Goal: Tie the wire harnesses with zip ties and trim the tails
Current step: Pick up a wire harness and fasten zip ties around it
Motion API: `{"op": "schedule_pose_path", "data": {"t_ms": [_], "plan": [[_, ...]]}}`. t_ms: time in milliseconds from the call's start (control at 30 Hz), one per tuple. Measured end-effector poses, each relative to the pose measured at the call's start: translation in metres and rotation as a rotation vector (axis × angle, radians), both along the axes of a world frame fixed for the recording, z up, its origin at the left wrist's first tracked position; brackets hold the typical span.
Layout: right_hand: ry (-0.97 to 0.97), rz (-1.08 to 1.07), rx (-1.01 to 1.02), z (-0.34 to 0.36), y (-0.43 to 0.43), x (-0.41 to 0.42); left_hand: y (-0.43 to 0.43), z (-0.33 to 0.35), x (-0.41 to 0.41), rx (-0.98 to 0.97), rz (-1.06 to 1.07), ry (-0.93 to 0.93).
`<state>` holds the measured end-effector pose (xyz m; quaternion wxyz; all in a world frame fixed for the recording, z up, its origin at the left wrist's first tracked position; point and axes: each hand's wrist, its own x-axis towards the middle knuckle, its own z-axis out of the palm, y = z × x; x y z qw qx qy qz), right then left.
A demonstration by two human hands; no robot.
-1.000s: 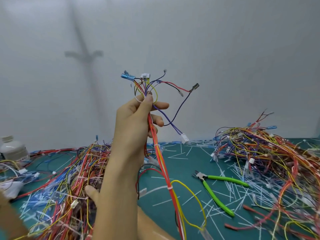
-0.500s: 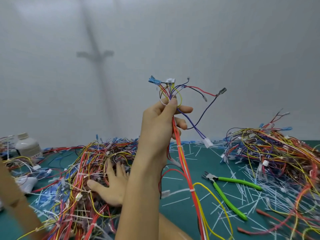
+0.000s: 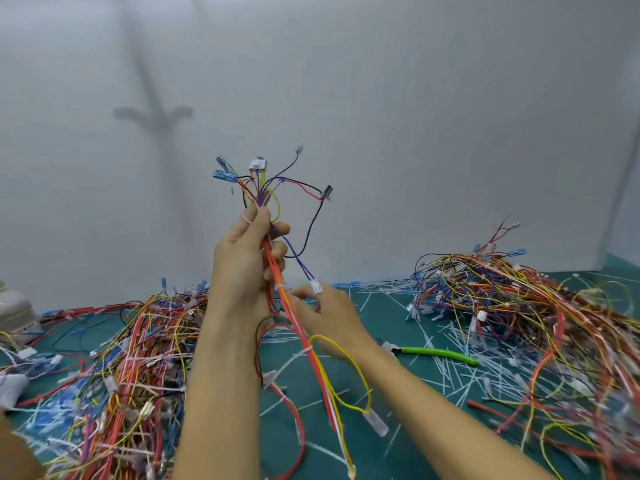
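**Harness held upright, right hand at its trunk**

The left hand (image 3: pixel 247 261) is raised in the middle of the view and grips the wire harness (image 3: pixel 317 375) just below the point where its branches fan out. The thumb lies up along the wires and the fingers are curled round them. From that grip the red and yellow trunk runs steeply down and slightly right toward the viewer, so its long axis is close to vertical. A white zip tie (image 3: pixel 306 349) already cinches the trunk partway down.

The right hand (image 3: pixel 329 317) sits directly below the left and just right of the trunk. Its fingers are loosely bent and their tips are at the wires. Motion blur and a dangling white connector (image 3: pixel 315 287) hide whether they pinch the bundle, so I cannot tell.

The green-handled flush cutters (image 3: pixel 436 353) lie on the green mat (image 3: pixel 398 434), to the right of the right wrist and well apart from the left hand. Any tying or trimming lower on the trunk probably falls to the right hand, which is nearer both the free length and the cutters. Tangled harness piles lie to the left (image 3: pixel 138 358) and right (image 3: pixel 519 306).
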<state>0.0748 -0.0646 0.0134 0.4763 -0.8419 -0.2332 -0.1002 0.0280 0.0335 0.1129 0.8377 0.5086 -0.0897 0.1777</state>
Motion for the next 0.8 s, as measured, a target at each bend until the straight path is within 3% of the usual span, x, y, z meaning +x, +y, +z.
{"op": "schedule_pose_path", "data": {"t_ms": [100, 233, 300, 400, 533, 700, 800], "plan": [[0.182, 0.115, 0.371, 0.023, -0.026, -0.012, -0.007, -0.007, 0.006, 0.035, 0.068, -0.002], [0.377, 0.246, 0.619, 0.048, -0.048, -0.030, -0.019, -0.016, 0.010, 0.153, 0.001, 0.023], [0.396, 0.102, 0.578, 0.052, -0.056, -0.031, -0.020, -0.018, 0.011, 0.236, -0.021, 0.033], [0.249, -0.111, 0.440, 0.052, -0.063, -0.029, -0.028, -0.022, 0.011, 0.412, -0.012, 0.031], [0.117, -0.021, 0.453, 0.053, -0.071, -0.029, -0.047, -0.028, 0.011, 0.478, 0.041, 0.000], [-0.026, -0.193, 0.400, 0.048, -0.078, -0.022, -0.059, -0.034, 0.009, 0.490, 0.003, -0.022], [-0.013, -0.202, 0.444, 0.051, -0.083, -0.022, -0.060, -0.031, 0.007, 0.521, -0.049, -0.015]]}}
